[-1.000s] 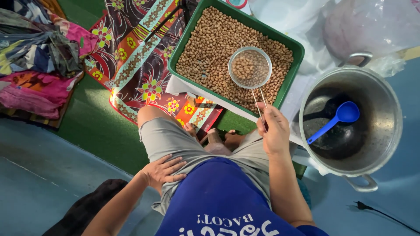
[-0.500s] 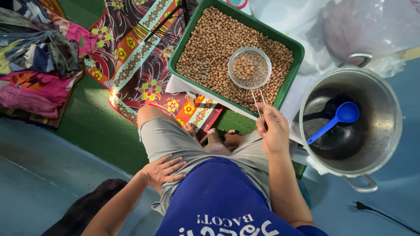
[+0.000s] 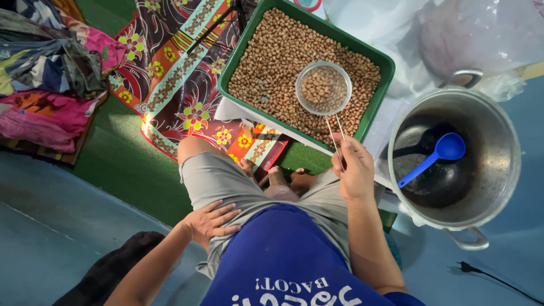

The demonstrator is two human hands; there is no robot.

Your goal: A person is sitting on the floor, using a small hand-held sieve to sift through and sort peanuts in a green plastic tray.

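Observation:
My right hand [image 3: 354, 170] grips the wire handle of a round metal mesh strainer [image 3: 323, 89], which holds a small heap of brown nuts. The strainer hovers over a green rectangular tray [image 3: 378, 96] filled with the same brown nuts. My left hand [image 3: 212, 221] rests flat on my left thigh, fingers spread, holding nothing. I sit cross-legged in grey shorts and a blue shirt, with the tray just in front of my knees.
A large metal pot [image 3: 498, 187] with a blue plastic ladle [image 3: 436, 156] inside stands at the right. A patterned floral cloth [image 3: 175, 85] lies on the green mat [image 3: 124, 164], with piled clothes [image 3: 51, 73] far left. Clear plastic bags [image 3: 453, 34] sit behind the pot; a black cable [image 3: 493, 277] runs bottom right.

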